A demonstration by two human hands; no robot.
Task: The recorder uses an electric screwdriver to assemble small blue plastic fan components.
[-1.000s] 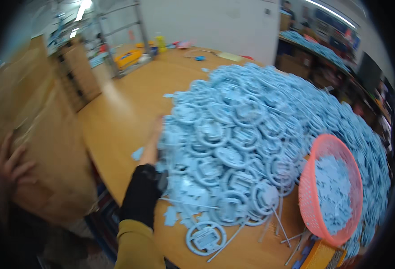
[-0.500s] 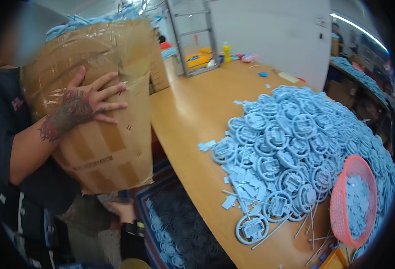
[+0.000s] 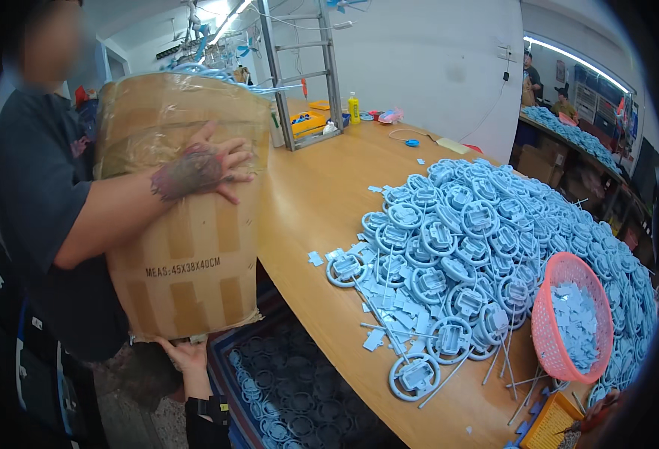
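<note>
My left hand [image 3: 187, 358], with a watch at the black sleeve's cuff, reaches palm up beneath a tall taped cardboard box [image 3: 187, 232]. It bears against the box's bottom edge, and the fingertips are partly hidden under it. Pale blue plastic parts [image 3: 202, 69] stick out of the box's top. At the left, another person [image 3: 34, 187] hugs the box, one tattooed hand [image 3: 221, 165] spread on its side. My right hand cannot be made out in the picture. A heap of pale blue ring-shaped plastic parts [image 3: 464, 224] covers the right side of the wooden table [image 3: 314, 217].
A pink basket [image 3: 550, 322] of small blue pieces leans by the heap, near a yellow tray [image 3: 554, 423]. Beneath the table, more rings lie in a dark container [image 3: 299, 389]. A metal ladder frame [image 3: 333, 75] stands at the table's far end.
The box has shifted right in view and stands more upright, with the other person's arm moving along. My left hand has come up against its bottom edge.
</note>
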